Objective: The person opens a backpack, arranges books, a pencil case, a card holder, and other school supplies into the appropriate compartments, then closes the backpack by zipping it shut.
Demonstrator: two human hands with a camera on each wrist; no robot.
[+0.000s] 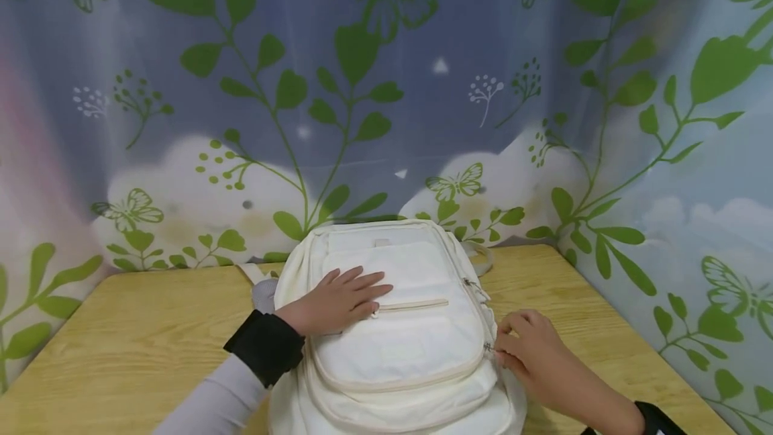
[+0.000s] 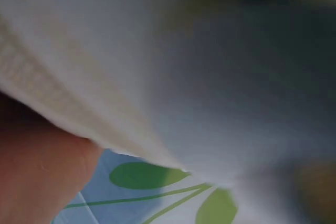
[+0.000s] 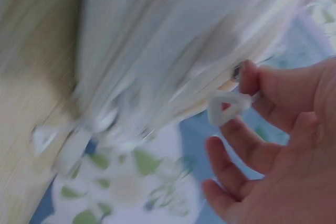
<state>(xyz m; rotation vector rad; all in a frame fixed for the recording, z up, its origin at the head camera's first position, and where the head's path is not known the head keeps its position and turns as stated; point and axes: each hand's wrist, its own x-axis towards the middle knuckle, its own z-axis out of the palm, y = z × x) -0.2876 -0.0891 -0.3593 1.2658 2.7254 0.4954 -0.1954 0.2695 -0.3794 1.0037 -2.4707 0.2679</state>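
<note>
A white backpack (image 1: 404,348) lies on the wooden table with its front pocket facing up. My left hand (image 1: 341,297) rests on that pocket with its fingers spread, beside a short horizontal zipper (image 1: 417,304). At the bag's right side, my right hand (image 1: 534,351) pinches a zipper pull between thumb and index finger. The right wrist view shows the pull's white triangular loop (image 3: 228,107) hanging by the fingers. A second zipper pull (image 1: 477,289) sits higher on the same side. In the left wrist view, pale bag fabric (image 2: 79,61) fills most of the picture.
The wooden table (image 1: 151,334) extends on both sides of the bag. Behind it hangs a curtain (image 1: 386,119) printed with green leaves and butterflies. A strap loop (image 1: 483,259) sticks out at the bag's upper right, and a grey piece (image 1: 264,293) shows at its left.
</note>
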